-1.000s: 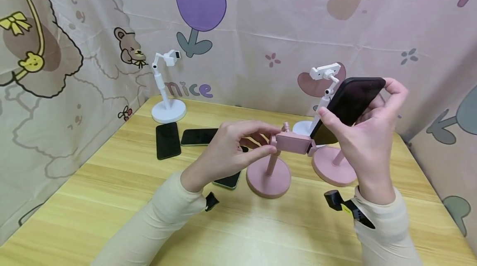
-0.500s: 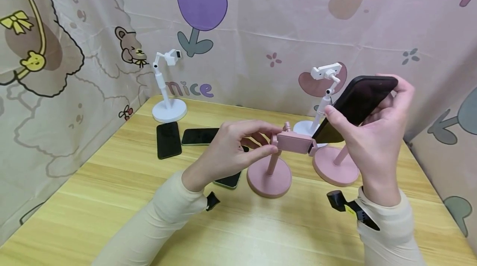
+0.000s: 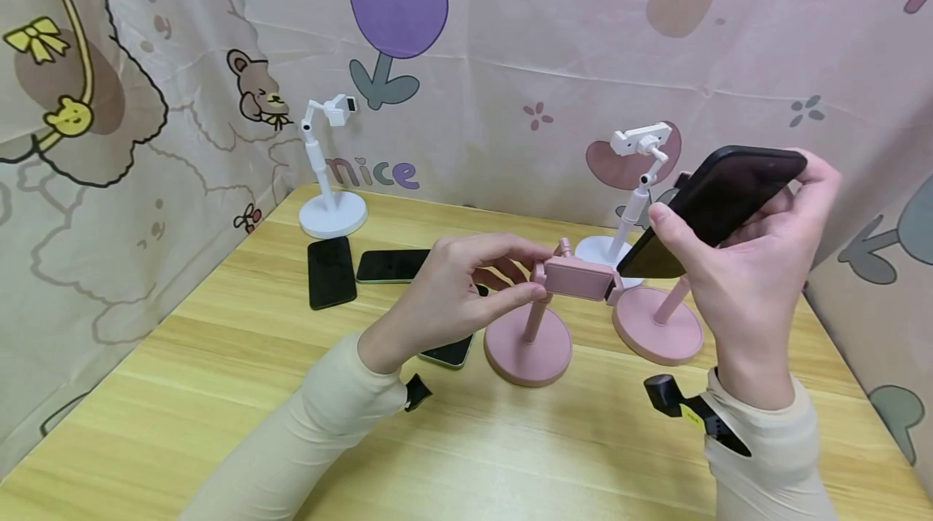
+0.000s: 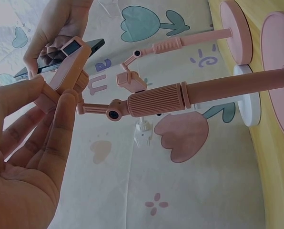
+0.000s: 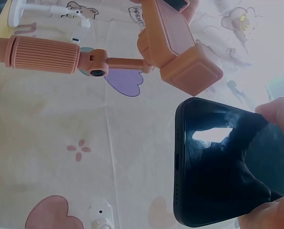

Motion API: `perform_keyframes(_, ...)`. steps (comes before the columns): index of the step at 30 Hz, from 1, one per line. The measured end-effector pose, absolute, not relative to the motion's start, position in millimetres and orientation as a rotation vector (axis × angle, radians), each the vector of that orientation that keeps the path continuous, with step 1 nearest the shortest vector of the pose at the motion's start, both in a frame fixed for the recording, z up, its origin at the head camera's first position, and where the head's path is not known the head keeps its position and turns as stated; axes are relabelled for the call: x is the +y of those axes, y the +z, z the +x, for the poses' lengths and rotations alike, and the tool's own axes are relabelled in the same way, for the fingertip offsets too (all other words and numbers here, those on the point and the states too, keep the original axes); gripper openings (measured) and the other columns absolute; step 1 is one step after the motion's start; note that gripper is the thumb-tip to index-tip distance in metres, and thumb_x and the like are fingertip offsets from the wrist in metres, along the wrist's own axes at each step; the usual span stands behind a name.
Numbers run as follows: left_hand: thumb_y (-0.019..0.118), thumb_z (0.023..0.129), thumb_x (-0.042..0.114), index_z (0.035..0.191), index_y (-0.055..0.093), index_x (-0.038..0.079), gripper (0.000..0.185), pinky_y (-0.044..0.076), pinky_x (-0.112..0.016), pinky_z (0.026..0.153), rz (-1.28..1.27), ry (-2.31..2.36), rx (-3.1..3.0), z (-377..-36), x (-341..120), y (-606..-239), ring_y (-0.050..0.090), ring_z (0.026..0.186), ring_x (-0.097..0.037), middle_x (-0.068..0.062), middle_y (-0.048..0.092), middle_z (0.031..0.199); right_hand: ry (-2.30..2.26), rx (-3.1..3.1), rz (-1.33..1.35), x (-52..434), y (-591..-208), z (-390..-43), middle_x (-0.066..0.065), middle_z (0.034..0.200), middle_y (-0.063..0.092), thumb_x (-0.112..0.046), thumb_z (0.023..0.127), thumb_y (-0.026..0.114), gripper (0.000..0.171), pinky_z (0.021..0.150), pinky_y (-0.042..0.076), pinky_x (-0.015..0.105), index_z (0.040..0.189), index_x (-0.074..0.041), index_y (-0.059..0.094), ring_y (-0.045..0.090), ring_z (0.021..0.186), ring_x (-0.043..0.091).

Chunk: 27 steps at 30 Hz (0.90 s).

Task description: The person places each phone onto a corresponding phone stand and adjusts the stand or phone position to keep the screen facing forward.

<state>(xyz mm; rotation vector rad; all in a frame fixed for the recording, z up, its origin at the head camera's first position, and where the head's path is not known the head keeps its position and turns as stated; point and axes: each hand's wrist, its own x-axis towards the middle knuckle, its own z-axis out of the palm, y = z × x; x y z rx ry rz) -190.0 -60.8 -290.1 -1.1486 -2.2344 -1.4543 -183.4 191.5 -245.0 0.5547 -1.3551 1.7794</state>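
Observation:
My left hand [image 3: 459, 282] pinches the left end of a pink phone stand's clamp [image 3: 579, 278] between thumb and fingers. In the left wrist view the clamp sits at the end of a jointed pink stem [image 4: 156, 101]. My right hand [image 3: 761, 278] holds a black smartphone [image 3: 717, 209] tilted in the air to the right of the clamp. In the right wrist view the phone [image 5: 223, 162] is apart from the clamp's near end [image 5: 192, 69], with a small gap between them. Part of the right hand's fingers is hidden behind the phone.
Another pink stand [image 3: 659, 326] stands behind the right hand. White phone stands are at the back left [image 3: 333, 215] and back right [image 3: 601, 249]. Several dark phones lie on the wooden table [image 3: 240, 359], one [image 3: 331, 271] at the left, one [image 3: 452, 352] partly under my left hand.
My right hand has moved to the right with the smartphone, away from the pink clamp, and the phone has tilted further over. The left hand keeps its pinch on the clamp.

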Motion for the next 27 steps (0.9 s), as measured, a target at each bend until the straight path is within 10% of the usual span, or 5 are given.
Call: perform_keyframes(27,0.084,0.094,0.011,0.121,0.076,0.007,0.029,0.066,-0.025,0.079,-1.128,-1.458,-2.240,-191,-60,-290,0.076,0.090,-0.006,-0.003,0.080,0.109,1.868,-1.160,0.622,180,-236,-165,0.022,0.086,0.056,0.028,0.063,0.079,0.074,0.083,0.066,0.038,0.121,0.002,0.041,0.063,0.073,0.036)
